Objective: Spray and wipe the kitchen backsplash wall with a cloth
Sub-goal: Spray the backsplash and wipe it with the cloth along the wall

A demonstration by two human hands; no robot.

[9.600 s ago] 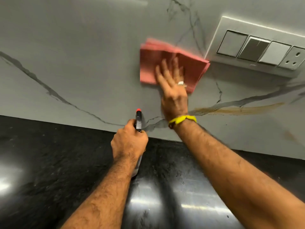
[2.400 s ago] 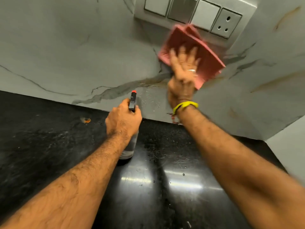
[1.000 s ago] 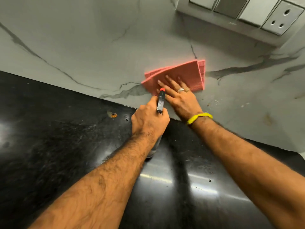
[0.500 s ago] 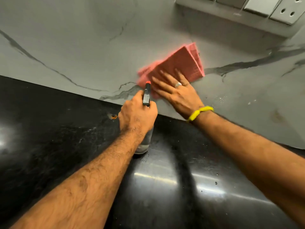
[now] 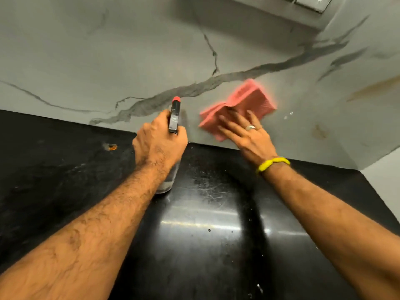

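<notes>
Where the grey marble-look backsplash wall [image 5: 129, 50] meets the black glossy countertop [image 5: 205, 234], both hands work low, near the seam. Wall has dark veins running diagonally above the fingertips, plus brownish stains [image 5: 320, 132] to the right of the right fingers and a longer streak [image 5: 372, 88] further up-right. Counter shows scuffs, water specks, light glare, and a small orange crumb [image 5: 112, 147] left of the left hand. Right hand [image 5: 249, 135] lies flat w/ fingers [image 5: 229, 121] spread apart, pressing a folded pink cloth [image 5: 244, 105] against the wall; cloth sticks out beyond the fingertips, its edges blurred. Ring on one finger, yellow wristband [image 5: 273, 163] at the wrist. Left hand [image 5: 159, 144] is curled tight around the neck of a spray bottle [image 5: 175, 118]; black head w/ red tip pokes up above the knuckles, clear base rests on the counter below the wrist. Bottle body mostly hidden by the hand; trigger not visible. Switch plate [image 5: 309, 2] is cut off at top edge, well above the fingers. Wall turns a corner at far right.
</notes>
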